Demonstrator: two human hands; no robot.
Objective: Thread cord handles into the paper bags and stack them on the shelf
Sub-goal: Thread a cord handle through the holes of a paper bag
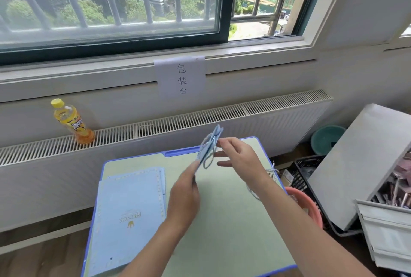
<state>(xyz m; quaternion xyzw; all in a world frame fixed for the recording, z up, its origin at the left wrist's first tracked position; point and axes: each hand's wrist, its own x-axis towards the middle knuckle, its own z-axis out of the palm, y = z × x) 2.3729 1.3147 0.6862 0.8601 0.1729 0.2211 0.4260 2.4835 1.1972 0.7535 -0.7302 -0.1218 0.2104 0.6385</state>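
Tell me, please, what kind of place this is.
Probably a small packing station in an ordinary room: a paper sign reads "packing table", flat paper bags lie on a small desk under a window.

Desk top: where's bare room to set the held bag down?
Bare patch: centre and right of the desk, between the flat bag stack and the right edge. The loose cords crowd that edge. The left hand pinches the held bag; the right hand hovers beside it.
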